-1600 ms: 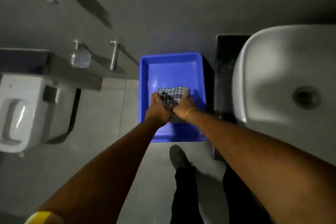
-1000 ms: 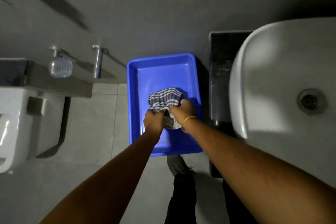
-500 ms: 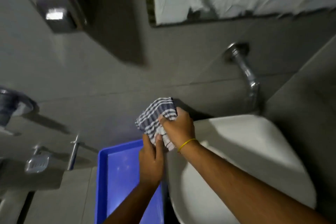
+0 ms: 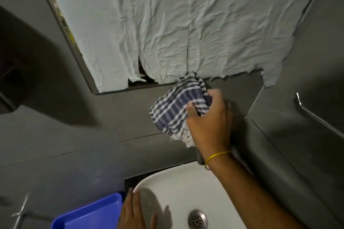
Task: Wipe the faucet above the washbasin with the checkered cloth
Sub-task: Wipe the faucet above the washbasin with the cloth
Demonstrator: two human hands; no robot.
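Observation:
My right hand (image 4: 208, 124) grips the bunched blue-and-white checkered cloth (image 4: 175, 111) up against the grey wall, above the white washbasin (image 4: 178, 188). The faucet is almost wholly hidden behind that hand and wrist; only a dark bit of its spout tip (image 4: 200, 158) shows beside the wrist. My left hand (image 4: 134, 214) lies flat, fingers apart, on the basin's left rim and holds nothing. The basin's metal drain (image 4: 197, 220) is at the bottom.
A mirror covered with crinkled white paper (image 4: 167, 24) hangs above the cloth. A blue plastic tray (image 4: 87, 215) sits left of the basin. A metal rail (image 4: 316, 115) is on the right wall, and a metal fixture (image 4: 20, 214) at the lower left.
Both hands lifted the cloth out of the blue tray. The right hand has carried it up to the wall over the basin, the left has let go and rests on the rim.

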